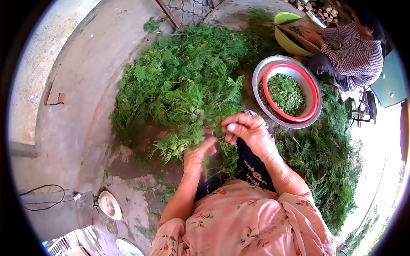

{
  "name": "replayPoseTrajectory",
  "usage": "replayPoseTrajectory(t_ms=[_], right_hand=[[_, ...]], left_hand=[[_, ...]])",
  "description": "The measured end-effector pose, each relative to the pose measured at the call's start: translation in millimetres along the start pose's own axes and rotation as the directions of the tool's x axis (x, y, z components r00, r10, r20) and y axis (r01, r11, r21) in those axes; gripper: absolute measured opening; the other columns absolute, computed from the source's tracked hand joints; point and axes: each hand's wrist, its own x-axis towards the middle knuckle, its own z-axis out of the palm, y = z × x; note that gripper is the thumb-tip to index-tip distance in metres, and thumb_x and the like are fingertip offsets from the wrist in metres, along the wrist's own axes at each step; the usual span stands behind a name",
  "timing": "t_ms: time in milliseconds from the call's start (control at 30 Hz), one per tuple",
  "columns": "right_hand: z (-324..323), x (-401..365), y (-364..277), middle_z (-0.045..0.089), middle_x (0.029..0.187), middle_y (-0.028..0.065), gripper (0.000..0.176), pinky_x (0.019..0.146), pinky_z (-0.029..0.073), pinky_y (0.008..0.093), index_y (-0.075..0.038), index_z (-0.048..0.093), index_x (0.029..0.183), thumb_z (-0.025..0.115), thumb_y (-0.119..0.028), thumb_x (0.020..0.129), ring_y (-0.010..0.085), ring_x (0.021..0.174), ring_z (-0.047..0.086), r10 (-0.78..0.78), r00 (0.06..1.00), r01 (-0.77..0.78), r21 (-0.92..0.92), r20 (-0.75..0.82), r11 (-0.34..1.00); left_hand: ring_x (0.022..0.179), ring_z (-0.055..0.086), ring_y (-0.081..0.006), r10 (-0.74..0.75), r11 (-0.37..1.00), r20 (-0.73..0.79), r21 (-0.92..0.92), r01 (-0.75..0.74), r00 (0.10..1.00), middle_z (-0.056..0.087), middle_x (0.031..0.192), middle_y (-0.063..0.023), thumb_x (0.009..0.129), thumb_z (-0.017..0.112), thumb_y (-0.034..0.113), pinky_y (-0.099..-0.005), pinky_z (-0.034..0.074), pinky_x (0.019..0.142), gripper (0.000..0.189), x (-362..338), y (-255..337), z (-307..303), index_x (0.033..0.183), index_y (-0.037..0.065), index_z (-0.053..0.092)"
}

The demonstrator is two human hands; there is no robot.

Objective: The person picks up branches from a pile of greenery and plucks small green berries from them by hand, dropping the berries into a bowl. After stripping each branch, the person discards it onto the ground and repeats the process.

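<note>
My left hand (197, 157) is closed around the stem of a leafy conifer sprig (188, 133) that carries round green cones (176, 149). The sprig points away from me, in front of the big heap of cut branches (192, 64). My right hand (247, 130) is beside it, above my knee, with thumb and fingers curled together. Whatever those fingers may hold is hidden. To the right, a red-rimmed basin (316, 91) sits inside a wide metal basin (256, 81), and plucked green cones (285, 94) lie in it.
Another person (354, 55) sits at the upper right beside a yellow-green tub (294, 45). More branches (318, 170) cover the ground on my right. A pale hat-like bowl (109, 205) and a dark cable (45, 186) are at the lower left.
</note>
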Motion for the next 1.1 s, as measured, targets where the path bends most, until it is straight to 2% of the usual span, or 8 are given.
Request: replayPoseTrajectory(t_ms=[67, 100, 200, 333, 467, 633, 767, 1100], right_hand=[[13.1, -1.6, 3.0, 0.061, 0.078, 0.0058, 0.014, 0.057, 0.048, 0.0208, 0.002, 0.061, 0.097, 0.056, -0.002, 0.084, 0.0096, 0.064, 0.057, 0.063, 0.997, -0.053, -0.200, 0.048, 0.978], [16.7, 0.6, 15.8, 0.060, 0.079, 0.0048, 0.014, 0.058, 0.047, 0.0206, 0.002, 0.061, 0.096, 0.057, 0.000, 0.083, 0.0082, 0.064, 0.056, -0.059, 0.996, 0.074, -0.249, 0.067, 0.966], [27.1, 2.9, 34.5, 0.061, 0.083, 0.0096, 0.020, 0.063, 0.049, 0.0257, -0.001, 0.062, 0.097, 0.063, -0.002, 0.077, 0.0145, 0.067, 0.059, -0.284, 0.957, 0.280, -0.482, 0.068, 0.830], [34.2, 10.0, 40.4, 0.053, 0.072, 0.0130, 0.018, 0.060, 0.045, 0.0347, 0.003, 0.055, 0.077, 0.069, -0.006, 0.069, 0.0291, 0.065, 0.055, -0.356, 0.926, 0.346, -0.663, 0.126, 0.664], [40.1, 12.2, 33.1, 0.050, 0.069, 0.0132, 0.021, 0.058, 0.043, 0.0351, 0.003, 0.051, 0.069, 0.069, -0.006, 0.067, 0.0308, 0.064, 0.051, -0.260, 0.963, 0.259, -0.526, 0.073, 0.810], [36.0, 13.4, 40.3, 0.054, 0.064, 0.0078, 0.007, 0.052, 0.043, 0.0273, 0.002, 0.061, 0.078, 0.065, -0.003, 0.075, 0.0161, 0.054, 0.053, -0.246, 0.967, 0.250, -0.380, 0.061, 0.890], [27.7, 14.9, 54.1, 0.058, 0.063, 0.0055, 0.009, 0.043, 0.043, 0.0218, 0.003, 0.063, 0.080, 0.062, -0.006, 0.080, 0.0073, 0.048, 0.053, 0.015, 0.998, -0.023, -0.136, -0.053, 0.991], [29.0, 3.7, 51.9, 0.059, 0.059, 0.0031, 0.013, 0.047, 0.045, 0.0200, 0.001, 0.064, 0.082, 0.061, -0.012, 0.082, 0.0063, 0.050, 0.053, 0.208, 0.962, -0.207, 0.027, -0.178, 0.978]], left_hand=[[0.062, 0.056, -0.0117, -0.004, 1.000, -0.015, 0.005, 0.004, 1.000, 0.062, 0.077, -0.0060, 0.073, 0.070, 0.014, -0.0239, 0.044, 0.055, 0.028, 0.0, 0.9, 0.9, 0.096, 0.000, 0.061], [0.060, 0.055, -0.0111, -0.043, 0.999, -0.023, 0.015, 0.043, 0.999, 0.062, 0.075, -0.0057, 0.074, 0.069, 0.014, -0.0230, 0.043, 0.053, 0.024, 0.4, -2.3, -1.9, 0.093, 0.000, 0.063], [0.057, 0.053, -0.0094, -0.085, 0.996, -0.023, -0.005, 0.085, 0.996, 0.062, 0.069, -0.0049, 0.076, 0.066, 0.015, -0.0209, 0.040, 0.050, 0.016, -4.1, -3.3, -3.2, 0.084, 0.000, 0.066], [0.054, 0.051, -0.0076, -0.087, 0.992, -0.019, 0.089, 0.088, 0.996, 0.062, 0.065, -0.0045, 0.075, 0.061, 0.012, -0.0191, 0.036, 0.047, 0.013, 0.2, -13.6, -9.7, 0.073, 0.001, 0.067], [0.052, 0.053, -0.0105, -0.058, 0.978, -0.043, 0.199, 0.065, 0.997, 0.063, 0.065, -0.0059, 0.074, 0.059, 0.011, -0.0228, 0.040, 0.050, 0.012, 4.5, -14.6, -8.7, 0.074, 0.001, 0.067], [0.057, 0.052, -0.0137, -0.088, 0.996, 0.015, 0.024, 0.088, 0.996, 0.058, 0.065, -0.0062, 0.078, 0.062, 0.012, -0.0246, 0.040, 0.054, 0.013, -3.9, 9.1, -0.1, 0.075, 0.000, 0.060], [0.059, 0.054, -0.0132, -0.125, 0.991, 0.063, -0.048, 0.128, 0.990, 0.061, 0.068, -0.0076, 0.078, 0.065, 0.016, -0.0236, 0.040, 0.054, 0.018, -3.1, 11.9, 1.2, 0.079, -0.001, 0.063], [0.060, 0.052, -0.0134, -0.131, 0.991, 0.012, -0.031, 0.131, 0.991, 0.060, 0.068, -0.0076, 0.082, 0.061, 0.018, -0.0244, 0.039, 0.053, 0.021, -6.2, 14.9, 12.7, 0.078, -0.002, 0.062]])
